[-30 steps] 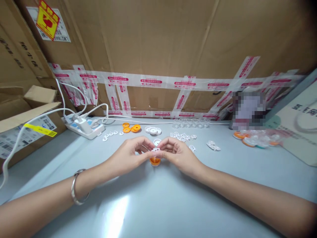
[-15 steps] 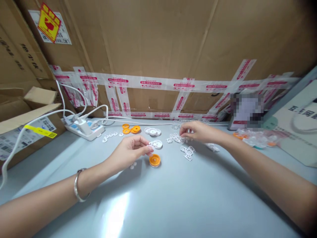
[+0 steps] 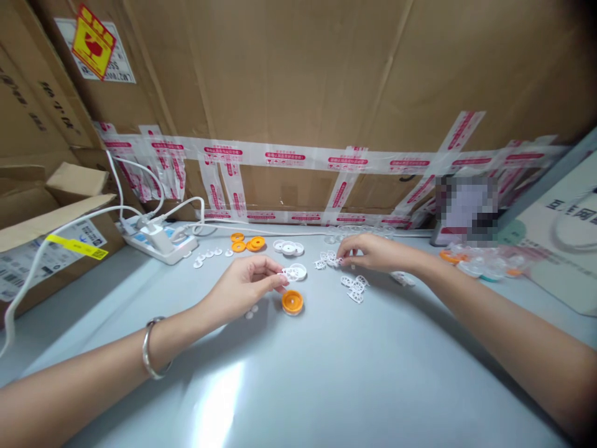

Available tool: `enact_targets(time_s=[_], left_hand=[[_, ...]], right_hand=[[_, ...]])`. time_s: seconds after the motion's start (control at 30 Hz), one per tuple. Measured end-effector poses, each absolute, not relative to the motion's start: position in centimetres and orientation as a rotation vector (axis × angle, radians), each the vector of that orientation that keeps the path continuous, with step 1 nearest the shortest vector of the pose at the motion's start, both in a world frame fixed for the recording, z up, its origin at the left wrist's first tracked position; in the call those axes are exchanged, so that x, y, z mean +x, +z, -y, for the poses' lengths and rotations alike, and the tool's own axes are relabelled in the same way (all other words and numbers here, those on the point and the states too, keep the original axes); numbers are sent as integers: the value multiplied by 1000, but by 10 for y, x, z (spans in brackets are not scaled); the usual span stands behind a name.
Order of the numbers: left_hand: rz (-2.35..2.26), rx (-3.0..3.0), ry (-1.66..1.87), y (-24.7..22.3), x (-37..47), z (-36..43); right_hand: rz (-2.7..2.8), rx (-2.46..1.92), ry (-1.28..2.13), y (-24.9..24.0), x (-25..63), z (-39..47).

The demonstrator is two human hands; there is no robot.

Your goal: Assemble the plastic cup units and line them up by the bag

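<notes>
My left hand (image 3: 249, 279) pinches a small white openwork plastic piece (image 3: 290, 273) between thumb and fingers. Just behind that piece lies a round white cap (image 3: 299, 271) on the table. An orange round part (image 3: 292, 302), seated on a pale base, stands close in front of my left fingertips. Over a loose pile of white openwork plastic pieces (image 3: 328, 257), my right hand (image 3: 366, 251) is closed, its fingertips on one piece at the pile's right edge. A second group of these pieces (image 3: 357, 285) lies nearer to me.
Orange rings (image 3: 247, 243), white round caps (image 3: 288, 248) and small white discs (image 3: 212, 254) lie toward the back. A power strip (image 3: 161, 244) with cables stands at left. Clear bags of parts (image 3: 485, 264) lie at right. Large cardboard boxes (image 3: 280, 81) wall off the back.
My right hand has shifted slightly left and down, its fingertips now at the pile's right edge. My left hand has stayed nearly still with its white piece.
</notes>
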State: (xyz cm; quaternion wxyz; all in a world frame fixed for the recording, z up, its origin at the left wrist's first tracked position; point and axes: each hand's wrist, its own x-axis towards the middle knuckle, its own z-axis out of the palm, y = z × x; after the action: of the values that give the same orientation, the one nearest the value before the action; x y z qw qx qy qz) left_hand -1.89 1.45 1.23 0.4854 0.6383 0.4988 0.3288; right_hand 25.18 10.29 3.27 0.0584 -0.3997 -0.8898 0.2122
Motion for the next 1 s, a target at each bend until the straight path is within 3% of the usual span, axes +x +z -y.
enact_targets(time_s=[0.17,0.37,1.0], left_hand=[[-1233,1759,903,12,-18,-11],[-1221,1856,978,13,-15,-5],[-1010,1301,1061,12,-11,-3]], right_hand=[[2186,-1087,1181,49,223,-71],[1888,-927,1435,41,187,-36],[1786,-952,1119,22,174,-23]])
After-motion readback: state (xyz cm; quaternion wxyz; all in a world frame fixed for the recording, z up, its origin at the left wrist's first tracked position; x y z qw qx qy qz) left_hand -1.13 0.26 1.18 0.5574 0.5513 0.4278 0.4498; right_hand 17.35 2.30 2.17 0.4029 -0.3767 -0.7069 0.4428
